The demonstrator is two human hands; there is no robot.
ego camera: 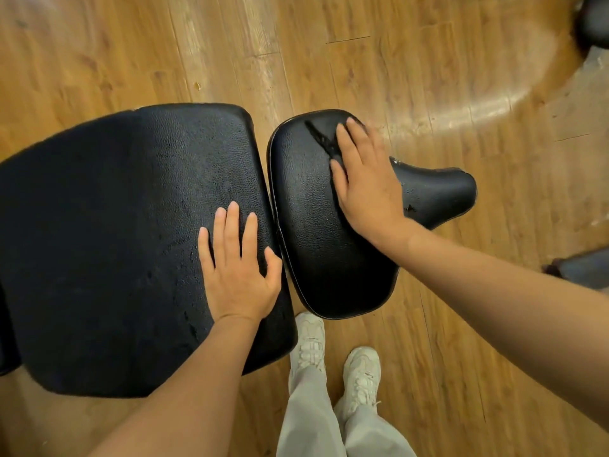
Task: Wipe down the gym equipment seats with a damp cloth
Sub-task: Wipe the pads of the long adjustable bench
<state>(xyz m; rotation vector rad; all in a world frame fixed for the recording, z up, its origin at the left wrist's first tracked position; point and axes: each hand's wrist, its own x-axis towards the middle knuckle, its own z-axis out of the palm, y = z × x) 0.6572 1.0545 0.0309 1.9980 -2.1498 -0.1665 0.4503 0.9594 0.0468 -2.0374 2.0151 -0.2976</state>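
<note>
Left hand (235, 265) flat on back pad (115, 225); right hand (362, 179) on seat (329, 252).

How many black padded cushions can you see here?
2 in full: a large back pad under the left hand, a smaller seat under the right hand. Dark shapes at the right edge may be more.

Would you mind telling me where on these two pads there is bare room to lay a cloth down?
The large pad is bare from its left edge up to the left hand, which lies flat near its right edge. On the small seat, the near half below the right hand is free. The gap between the pads is too narrow.
</note>
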